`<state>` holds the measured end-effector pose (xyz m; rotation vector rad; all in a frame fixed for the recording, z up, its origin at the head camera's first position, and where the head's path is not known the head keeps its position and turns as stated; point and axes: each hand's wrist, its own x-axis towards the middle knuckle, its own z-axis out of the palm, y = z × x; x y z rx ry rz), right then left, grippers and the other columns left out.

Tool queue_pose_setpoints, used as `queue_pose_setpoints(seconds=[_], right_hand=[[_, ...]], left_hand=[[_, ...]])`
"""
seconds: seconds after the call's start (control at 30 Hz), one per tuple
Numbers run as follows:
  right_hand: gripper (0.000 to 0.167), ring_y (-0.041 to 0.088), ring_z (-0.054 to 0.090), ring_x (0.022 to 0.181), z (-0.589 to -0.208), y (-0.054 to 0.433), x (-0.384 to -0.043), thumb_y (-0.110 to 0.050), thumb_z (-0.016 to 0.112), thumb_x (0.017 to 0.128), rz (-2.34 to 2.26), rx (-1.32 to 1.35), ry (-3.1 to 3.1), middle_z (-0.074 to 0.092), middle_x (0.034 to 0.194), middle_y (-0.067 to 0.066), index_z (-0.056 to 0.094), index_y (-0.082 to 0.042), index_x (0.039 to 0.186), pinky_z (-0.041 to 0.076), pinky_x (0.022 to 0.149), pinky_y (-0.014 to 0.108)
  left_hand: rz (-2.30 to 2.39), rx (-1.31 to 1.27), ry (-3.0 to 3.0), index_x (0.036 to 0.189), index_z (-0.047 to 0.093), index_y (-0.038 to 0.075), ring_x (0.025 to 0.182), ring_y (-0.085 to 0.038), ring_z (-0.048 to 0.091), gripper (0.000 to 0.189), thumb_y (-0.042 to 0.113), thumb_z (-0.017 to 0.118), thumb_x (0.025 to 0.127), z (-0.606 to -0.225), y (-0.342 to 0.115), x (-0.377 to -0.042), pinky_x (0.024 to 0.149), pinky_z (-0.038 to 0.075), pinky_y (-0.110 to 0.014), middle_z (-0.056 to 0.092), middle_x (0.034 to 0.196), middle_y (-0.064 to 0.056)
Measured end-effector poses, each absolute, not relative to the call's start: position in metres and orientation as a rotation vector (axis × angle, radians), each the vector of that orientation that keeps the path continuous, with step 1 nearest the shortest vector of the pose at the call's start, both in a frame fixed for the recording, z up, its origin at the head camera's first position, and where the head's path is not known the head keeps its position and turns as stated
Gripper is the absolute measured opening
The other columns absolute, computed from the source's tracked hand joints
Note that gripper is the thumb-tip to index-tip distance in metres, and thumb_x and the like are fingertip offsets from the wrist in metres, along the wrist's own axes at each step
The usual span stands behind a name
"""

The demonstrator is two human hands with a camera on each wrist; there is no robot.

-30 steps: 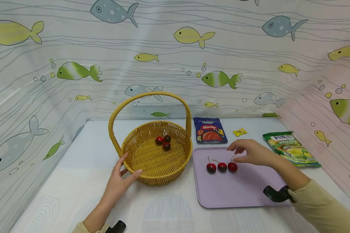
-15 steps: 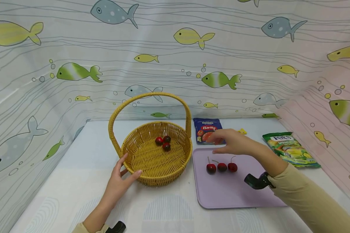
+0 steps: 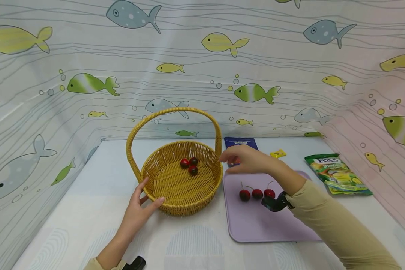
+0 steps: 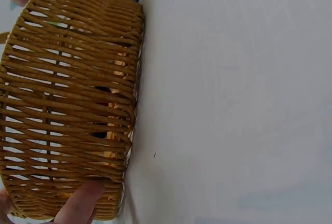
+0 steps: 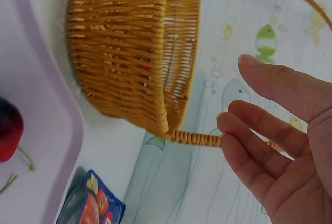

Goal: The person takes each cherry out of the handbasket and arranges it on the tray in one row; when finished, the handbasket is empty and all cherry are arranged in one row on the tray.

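A yellow wicker basket (image 3: 175,206) with a tall arched handle stands left of centre. Three dark red cherries (image 3: 193,170) lie inside it. My left hand (image 3: 136,210) rests against the near-left side of the basket, thumb and fingers spread; in the left wrist view a fingertip (image 4: 83,200) presses the outer weave. My right hand (image 3: 246,159) hovers beside the handle's right end, above the tray's far-left corner. In the right wrist view its thumb and fingers are apart with nothing between them; contact with the handle cannot be told. Three stemmed cherries (image 3: 257,194) lie in a row on the tray.
The lilac tray (image 3: 256,228) lies right of the basket. Behind it are a blue Barilla pouch (image 3: 241,141), partly hidden by my right hand, and a small yellow wrapped candy (image 3: 278,153). A green Fox's bag (image 3: 339,174) lies at the far right. Fish-print cloth surrounds the table.
My right hand has moved left from over the cherries on the tray, past the Barilla pouch, to beside the basket handle. The left hand, basket and cherries have stayed in place.
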<state>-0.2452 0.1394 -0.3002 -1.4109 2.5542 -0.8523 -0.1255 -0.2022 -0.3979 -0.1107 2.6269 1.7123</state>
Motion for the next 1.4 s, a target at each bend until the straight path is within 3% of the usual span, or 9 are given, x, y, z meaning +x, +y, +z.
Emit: queue_pose_setpoints(seconds=[0.77,1.03,1.4], right_hand=[[0.032,0.023,0.06,0.091,-0.307,0.059,-0.281,-0.01,0.073,0.081,-0.728,-1.415,2.426,0.062,0.097,0.0,0.064,-0.009,0.111,0.047,0.077,0.024],[0.033,0.013,0.06,0.09,-0.31,0.033,-0.294,-0.013,0.073,0.081,-0.682,-1.244,2.437,0.063,0.102,0.006,0.061,-0.01,0.112,0.048,0.077,0.025],[0.036,0.018,0.056,0.096,-0.323,0.008,-0.317,-0.01,0.072,0.082,-0.681,-1.096,2.476,0.061,0.108,0.009,0.061,-0.011,0.116,0.047,0.076,0.029]], left_hand=[[1.702,-0.117,2.638,0.15,0.012,0.025,0.129,-0.042,0.029,0.087,0.04,0.067,0.085,-0.4,-0.202,-0.126,0.088,0.036,-0.063,0.006,0.153,-0.013],[1.706,-0.122,2.631,0.15,0.012,0.025,0.129,-0.043,0.029,0.087,0.04,0.067,0.085,-0.401,-0.203,-0.126,0.088,0.037,-0.063,0.006,0.153,-0.013],[1.713,-0.117,2.627,0.15,0.013,0.026,0.129,-0.042,0.029,0.087,0.04,0.068,0.084,-0.401,-0.203,-0.126,0.088,0.038,-0.062,0.006,0.153,-0.012]])
